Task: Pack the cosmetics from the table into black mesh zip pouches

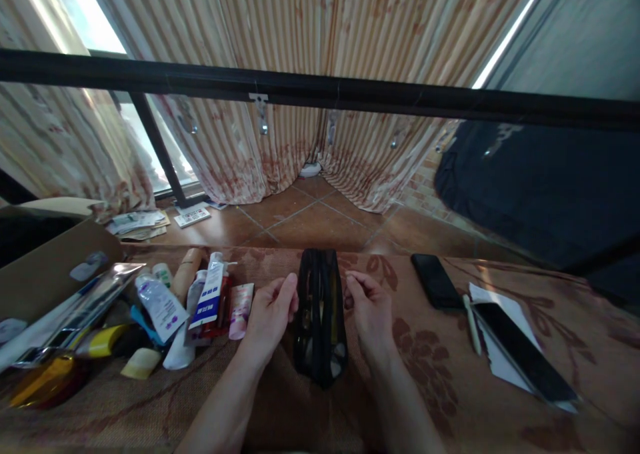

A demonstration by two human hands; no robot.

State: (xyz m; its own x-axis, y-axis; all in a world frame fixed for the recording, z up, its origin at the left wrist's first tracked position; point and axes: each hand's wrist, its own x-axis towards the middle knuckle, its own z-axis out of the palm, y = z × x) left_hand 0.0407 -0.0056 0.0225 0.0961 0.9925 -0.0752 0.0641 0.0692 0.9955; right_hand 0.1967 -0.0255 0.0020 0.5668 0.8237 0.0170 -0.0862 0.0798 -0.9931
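A black mesh zip pouch lies lengthwise on the patterned cloth between my hands. Through its dark mesh some contents show faintly, too dim to name. My left hand is at the pouch's left side, fingers curled and thumb against them, its fingertips close to or touching the mesh. On the other side, my right hand has thumb and fingers pinched together, slightly apart from the pouch. Whether either closed hand holds anything small, I cannot make out.
Left of the pouch lie several tubes and bottles, among them a pink tube and a white-and-blue tube. A cardboard box stands at far left. To the right are a black phone, a pen, paper and a dark flat device.
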